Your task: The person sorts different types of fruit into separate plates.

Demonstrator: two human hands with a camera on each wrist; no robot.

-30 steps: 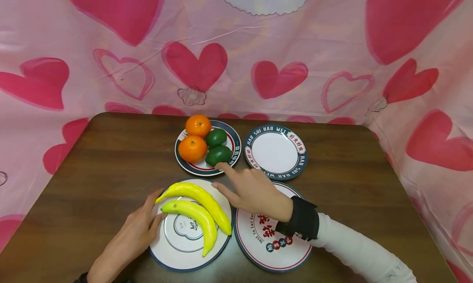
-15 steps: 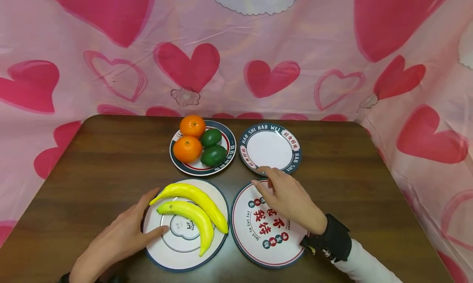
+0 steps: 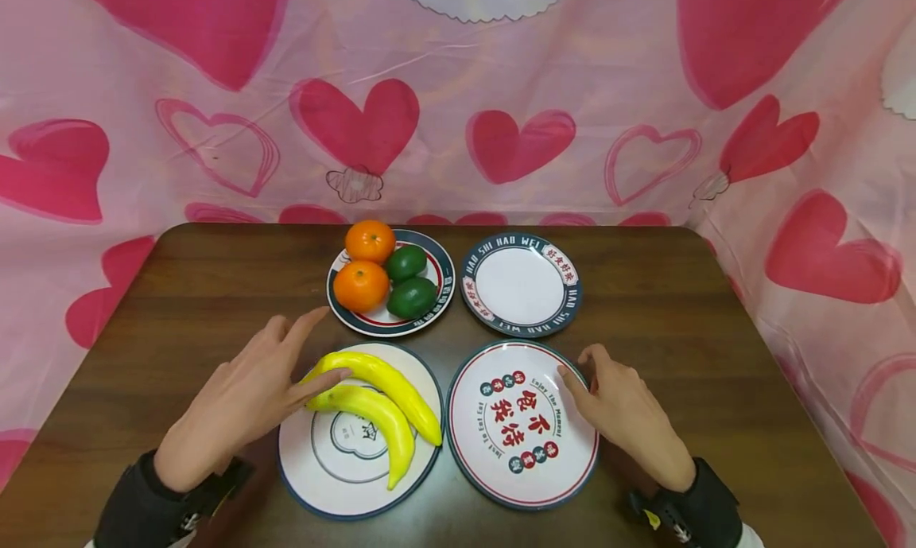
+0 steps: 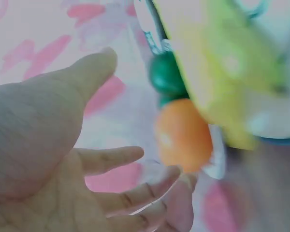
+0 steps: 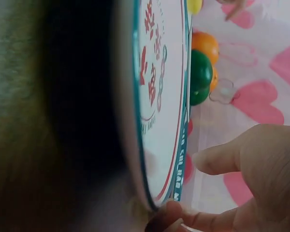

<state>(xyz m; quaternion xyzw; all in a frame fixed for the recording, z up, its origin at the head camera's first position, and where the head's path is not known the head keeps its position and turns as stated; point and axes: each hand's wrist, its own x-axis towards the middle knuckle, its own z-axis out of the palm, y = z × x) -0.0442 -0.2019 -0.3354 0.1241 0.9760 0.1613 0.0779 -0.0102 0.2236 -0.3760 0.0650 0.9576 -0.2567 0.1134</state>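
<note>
My left hand (image 3: 243, 389) hovers over the left edge of the front left plate (image 3: 315, 472), fingers extended toward the back plate, thumb above the bananas. Two yellow bananas, an upper one (image 3: 401, 393) and a lower one (image 3: 390, 437), lie curved on that plate. Nothing is held in the left hand; its view is blurred. My right hand (image 3: 630, 413) is at the right rim of the front right plate (image 3: 494, 472), which has red lettering. In the right wrist view its fingertips (image 5: 171, 212) are at the rim, and the thumb stands apart from it.
Behind the bananas, a dark-rimmed plate (image 3: 447, 289) holds two oranges (image 3: 360, 287) and two green oval fruits (image 3: 411, 297). A bare plate (image 3: 518, 285) with a lettered rim stands at its right. A pink heart-patterned cloth (image 3: 444, 166) hangs behind the wooden table (image 3: 236, 293).
My right hand has withdrawn from near the green fruits, moving right and toward me to the front right plate's rim. My left hand has risen and moved forward over the bananas.
</note>
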